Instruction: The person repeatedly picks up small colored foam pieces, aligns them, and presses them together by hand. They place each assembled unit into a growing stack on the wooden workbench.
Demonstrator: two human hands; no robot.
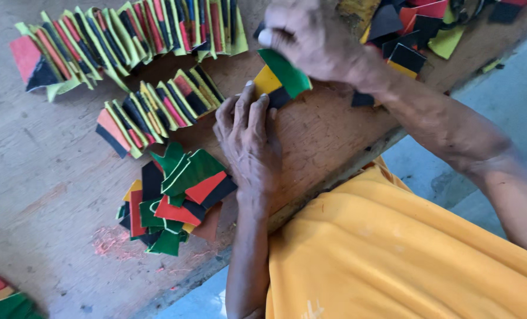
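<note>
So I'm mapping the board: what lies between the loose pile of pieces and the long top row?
In the head view, a shorter overlapped row of strips lies between the loose pile and the top row.

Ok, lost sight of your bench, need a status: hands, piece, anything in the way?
Left hand flat on the wooden table, fingertips on the yellow piece. Right hand pinching the green piece over it. Loose pile beside left hand, clear.

Worn wooden table [44,177]: fanned coloured-piece rows [127,29], loose pile [174,201].
</note>
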